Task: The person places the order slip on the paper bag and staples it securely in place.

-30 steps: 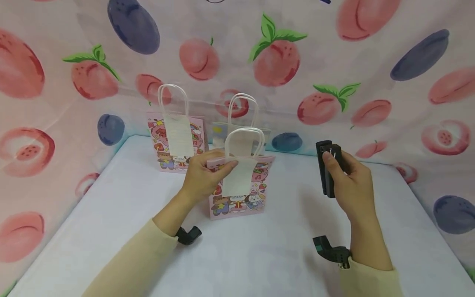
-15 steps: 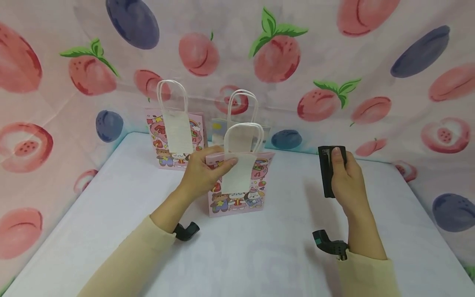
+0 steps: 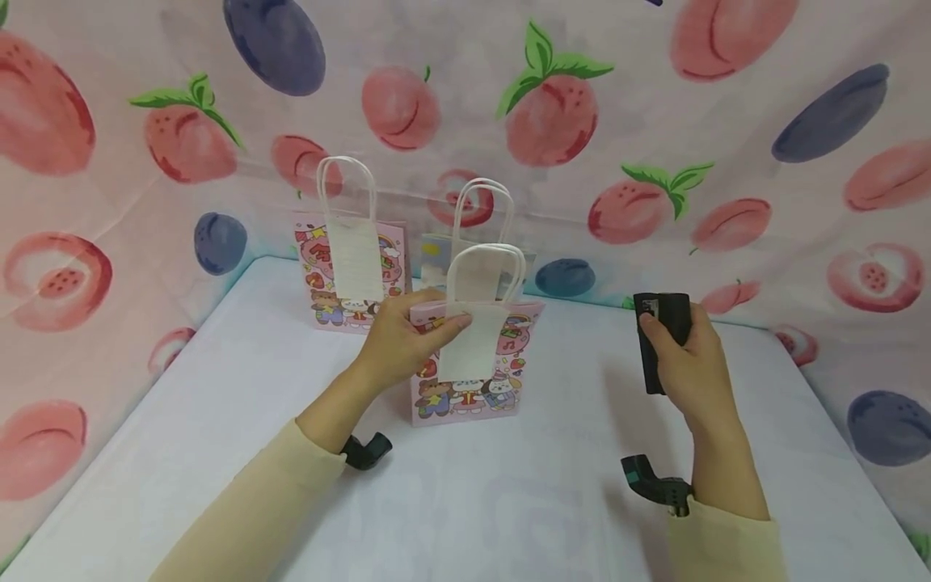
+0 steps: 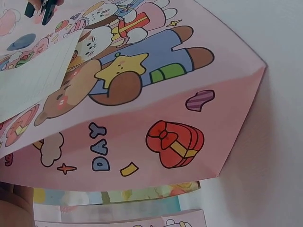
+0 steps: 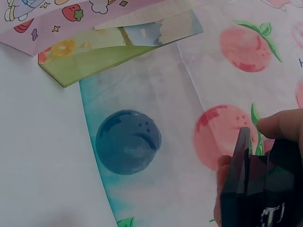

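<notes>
In the head view my left hand (image 3: 396,343) pinches the upper left edge of the front pink cartoon paper gift bag (image 3: 465,398), thumb in front and fingers behind. A white paper slip (image 3: 469,352) with twisted white handles lies over the front of this bag, which stands upright. Its printed side panel (image 4: 137,146) fills much of the left wrist view. To the right, my right hand (image 3: 691,368) grips a black stapler (image 3: 675,317) held up above the table, apart from the bag. The right wrist view shows the stapler (image 5: 258,189) from close by, thumb on one side and fingers on the other.
A second pink gift bag (image 3: 393,267) with white handles stands behind, to the left. Behind the front bag stands a pale, landscape-patterned bag (image 3: 436,257), partly hidden. A fruit-print cloth (image 3: 465,105) hangs behind the white table (image 3: 582,485).
My right hand has turned the stapler: its two arms showed side by side before, and now a broad flat face shows. The left hand keeps the same hold on the bag.
</notes>
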Demonstrator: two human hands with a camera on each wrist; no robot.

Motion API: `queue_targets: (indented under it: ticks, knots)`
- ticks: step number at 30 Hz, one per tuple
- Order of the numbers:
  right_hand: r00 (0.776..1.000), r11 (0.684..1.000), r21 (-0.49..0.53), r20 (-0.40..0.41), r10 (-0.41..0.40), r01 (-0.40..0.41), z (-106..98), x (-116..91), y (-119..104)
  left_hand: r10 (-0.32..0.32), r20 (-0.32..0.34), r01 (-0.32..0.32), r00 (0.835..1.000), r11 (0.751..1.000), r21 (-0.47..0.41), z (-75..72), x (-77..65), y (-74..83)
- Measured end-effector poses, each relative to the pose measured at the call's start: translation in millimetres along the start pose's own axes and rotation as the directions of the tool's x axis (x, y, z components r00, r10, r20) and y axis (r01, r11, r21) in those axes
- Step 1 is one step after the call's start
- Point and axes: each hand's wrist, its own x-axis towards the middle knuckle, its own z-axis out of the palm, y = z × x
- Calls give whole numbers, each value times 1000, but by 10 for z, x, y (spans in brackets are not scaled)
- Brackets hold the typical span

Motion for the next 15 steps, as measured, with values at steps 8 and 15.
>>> queue_targets:
  ticks: [8,15]
  knots:
    - [999,998,-61,-40,4,-6,-97,32,87,-35,34,35,999,999,-22,-17,7,14]
    - [993,968,-231,-80,82,-99,-191,78,243,-65,56,66,996,997,-26,-46,7,14]
